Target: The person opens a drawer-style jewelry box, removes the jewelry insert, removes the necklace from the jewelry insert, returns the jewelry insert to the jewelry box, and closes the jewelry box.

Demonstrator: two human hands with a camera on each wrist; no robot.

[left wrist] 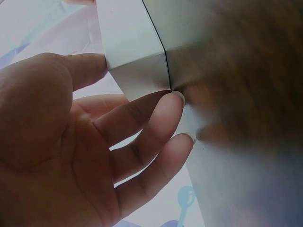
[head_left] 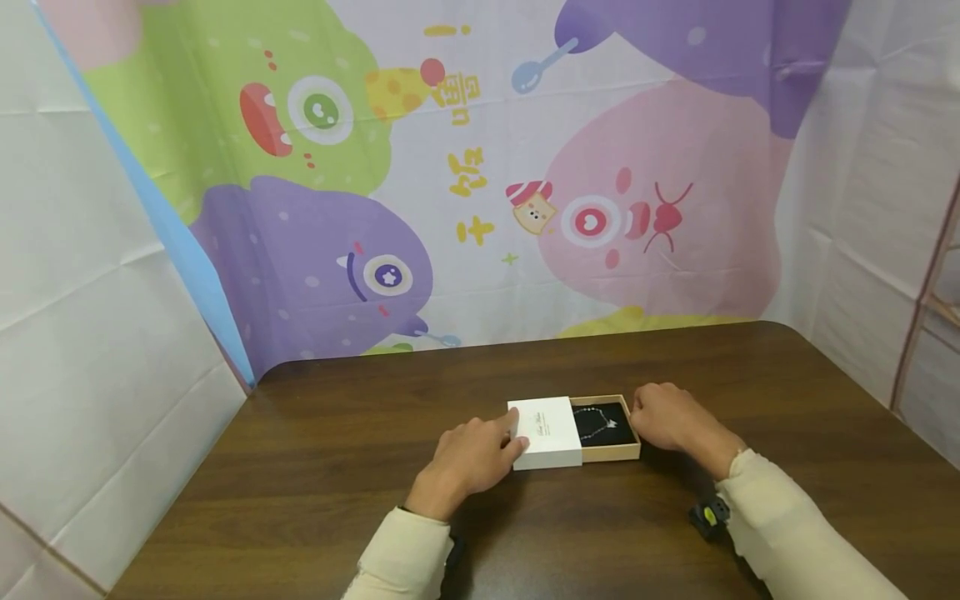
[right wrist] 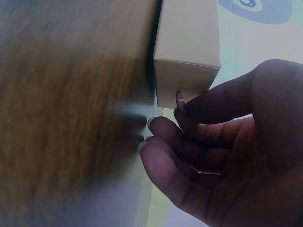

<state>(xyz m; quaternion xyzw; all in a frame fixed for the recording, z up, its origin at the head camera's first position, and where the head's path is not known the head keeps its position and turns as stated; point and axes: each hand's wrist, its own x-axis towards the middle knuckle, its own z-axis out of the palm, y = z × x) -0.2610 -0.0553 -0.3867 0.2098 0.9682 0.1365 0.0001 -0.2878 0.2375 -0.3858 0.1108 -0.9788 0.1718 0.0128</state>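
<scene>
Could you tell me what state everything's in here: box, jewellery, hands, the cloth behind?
Tan tray: sticking partway out of the white sleeve.
Chain with charm: lying on the black insert.
Left hand: gripping the sleeve's end.
Right hand: fingers curled, touching the tray's exposed end.
Patterned cloth: hanging, lightly creased.

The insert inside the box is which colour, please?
The insert is black; the head view shows it best.

The table (head_left: 555,525) offers room behind the white box (head_left: 558,442), until the hanging cloth (head_left: 480,275) blocks passage.
</scene>
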